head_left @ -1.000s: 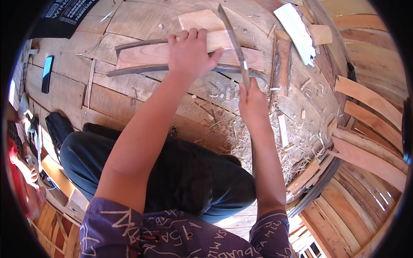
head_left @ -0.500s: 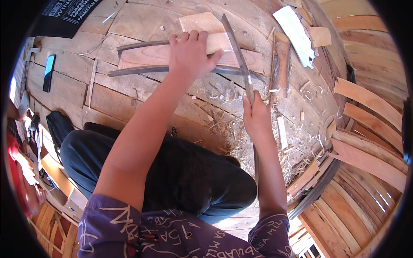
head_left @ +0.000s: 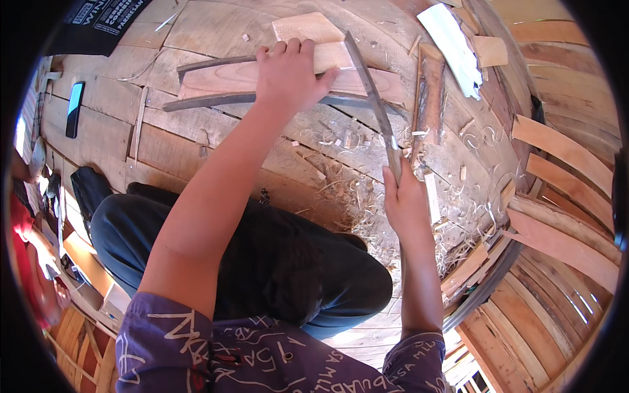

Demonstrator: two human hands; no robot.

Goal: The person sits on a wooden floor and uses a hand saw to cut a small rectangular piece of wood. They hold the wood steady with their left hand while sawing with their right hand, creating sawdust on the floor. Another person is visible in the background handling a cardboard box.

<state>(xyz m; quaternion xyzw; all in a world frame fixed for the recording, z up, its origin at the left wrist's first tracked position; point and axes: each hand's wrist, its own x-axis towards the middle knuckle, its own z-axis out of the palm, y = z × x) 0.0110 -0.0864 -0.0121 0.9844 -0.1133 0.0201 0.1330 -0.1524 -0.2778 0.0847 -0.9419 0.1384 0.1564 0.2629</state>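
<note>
In the head view, the left hand (head_left: 287, 77) holds pale wood (head_left: 332, 55) down on a board (head_left: 219, 81). The right hand (head_left: 407, 193) grips a long knife (head_left: 372, 90) by the wood's end. Shavings (head_left: 358, 198) suggest some cutting is done; what's left, I can't tell.

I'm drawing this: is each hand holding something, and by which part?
The right hand holds the knife by its handle, near the blade. The left hand is on the wood; I can't tell if it grips.
</note>
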